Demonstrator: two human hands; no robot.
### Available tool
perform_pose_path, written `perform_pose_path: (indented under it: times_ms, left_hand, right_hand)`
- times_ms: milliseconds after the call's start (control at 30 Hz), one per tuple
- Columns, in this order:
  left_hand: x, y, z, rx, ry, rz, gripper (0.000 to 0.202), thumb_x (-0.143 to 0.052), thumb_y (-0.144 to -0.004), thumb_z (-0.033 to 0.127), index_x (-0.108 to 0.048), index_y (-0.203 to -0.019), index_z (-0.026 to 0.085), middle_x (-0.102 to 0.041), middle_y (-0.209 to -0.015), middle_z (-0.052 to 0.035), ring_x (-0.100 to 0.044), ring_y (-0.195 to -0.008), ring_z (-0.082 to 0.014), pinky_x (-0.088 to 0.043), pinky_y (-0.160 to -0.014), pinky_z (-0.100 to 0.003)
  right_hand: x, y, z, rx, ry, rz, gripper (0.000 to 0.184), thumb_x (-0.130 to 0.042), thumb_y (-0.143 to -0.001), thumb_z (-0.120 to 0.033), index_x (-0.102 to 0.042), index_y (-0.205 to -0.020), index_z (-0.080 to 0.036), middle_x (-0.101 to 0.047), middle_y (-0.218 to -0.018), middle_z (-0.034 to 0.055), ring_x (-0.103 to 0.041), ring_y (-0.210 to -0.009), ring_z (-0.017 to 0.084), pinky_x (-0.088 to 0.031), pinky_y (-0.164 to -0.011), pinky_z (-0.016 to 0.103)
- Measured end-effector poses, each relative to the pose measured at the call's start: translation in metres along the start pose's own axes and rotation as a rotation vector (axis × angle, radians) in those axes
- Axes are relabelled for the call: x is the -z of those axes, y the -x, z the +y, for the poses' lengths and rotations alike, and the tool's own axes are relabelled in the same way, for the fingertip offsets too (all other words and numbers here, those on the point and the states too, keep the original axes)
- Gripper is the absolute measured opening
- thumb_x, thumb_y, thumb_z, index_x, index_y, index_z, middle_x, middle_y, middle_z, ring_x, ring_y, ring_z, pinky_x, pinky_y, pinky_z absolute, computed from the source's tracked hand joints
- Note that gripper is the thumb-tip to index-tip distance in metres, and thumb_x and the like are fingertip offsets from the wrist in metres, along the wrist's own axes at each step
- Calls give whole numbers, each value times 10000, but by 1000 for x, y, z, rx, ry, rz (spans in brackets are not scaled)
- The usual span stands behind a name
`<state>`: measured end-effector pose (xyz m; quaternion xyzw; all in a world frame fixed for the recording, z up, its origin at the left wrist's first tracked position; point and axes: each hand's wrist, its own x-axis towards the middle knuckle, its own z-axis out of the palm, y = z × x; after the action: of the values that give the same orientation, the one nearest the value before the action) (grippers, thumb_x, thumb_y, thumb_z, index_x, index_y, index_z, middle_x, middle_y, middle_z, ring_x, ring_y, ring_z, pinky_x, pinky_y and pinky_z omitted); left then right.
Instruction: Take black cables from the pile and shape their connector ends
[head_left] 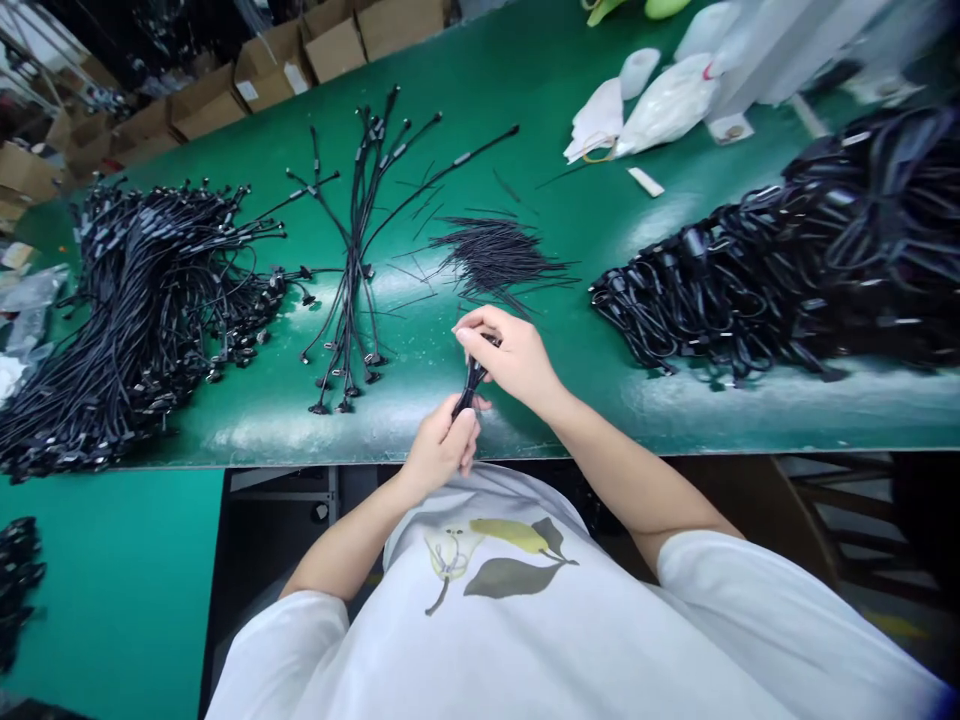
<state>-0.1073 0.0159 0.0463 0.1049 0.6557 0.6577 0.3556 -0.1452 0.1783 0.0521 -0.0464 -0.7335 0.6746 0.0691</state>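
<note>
My left hand (439, 447) grips a small bundle of black cable (469, 388) just above the table's front edge. My right hand (511, 358) closes over the upper end of that same bundle, and its fingers hide the tip. Just beyond my right hand lies a pile of thin, short black wires (495, 258). To the left, a loose fan of black cables with metal connectors (360, 250) lies on the green workbench (300, 435).
A large heap of black connector cables (142, 320) lies at the left and a heap of coiled black cables (780, 250) at the right. White plastic bags (667, 105) lie at the far side. Cardboard boxes (270, 75) stand beyond the bench, and a lower green surface (112, 590) holds more cables.
</note>
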Motion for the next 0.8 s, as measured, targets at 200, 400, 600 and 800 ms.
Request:
perform_pose_path:
  times_ms: [200, 400, 600, 800]
  left_hand:
    - [-4, -15, -11, 73, 101, 19, 364, -532, -877, 549, -491, -960, 197, -301, -555, 116, -236, -347, -31, -230, -295, -133]
    - [6, -24, -31, 45, -146, -243, 484, -530, -878, 552, -569, -1177, 173, -653, -1129, -115, -662, -989, -215, -544, -896, -358]
    - [53, -23, -27, -55, -457, 196, 517, -501, -871, 552, -571, -1224, 181, -675, -1129, -116, -638, -1065, -256, -467, -999, -440]
    - [82, -9, -21, -88, -470, 362, 515, -507, -857, 542, -589, -1208, 173, -685, -1125, -115, -645, -1070, -243, -477, -1000, -411]
  right_hand:
    - [-8, 31, 22, -134, -470, -47, 553, -641, -748, -639, -517, -1074, -210, -595, -964, 42, -548, -732, 121, -440, -530, 207]
    - [57, 44, 27, -228, -297, 17, 412, -506, -854, -596, -514, -880, -185, -512, -639, -13, -479, -530, 109, -414, -491, 245]
    - [267, 53, -53, -21, 855, 976, 419, -583, -872, -449, -512, -1178, -172, -607, -1113, 188, -566, -1033, 296, -420, -903, 487]
    - [405, 18, -35, -48, 1022, 887, 531, -413, -884, -618, -580, -596, -205, -645, -846, 207, -633, -862, 247, -422, -753, 441]
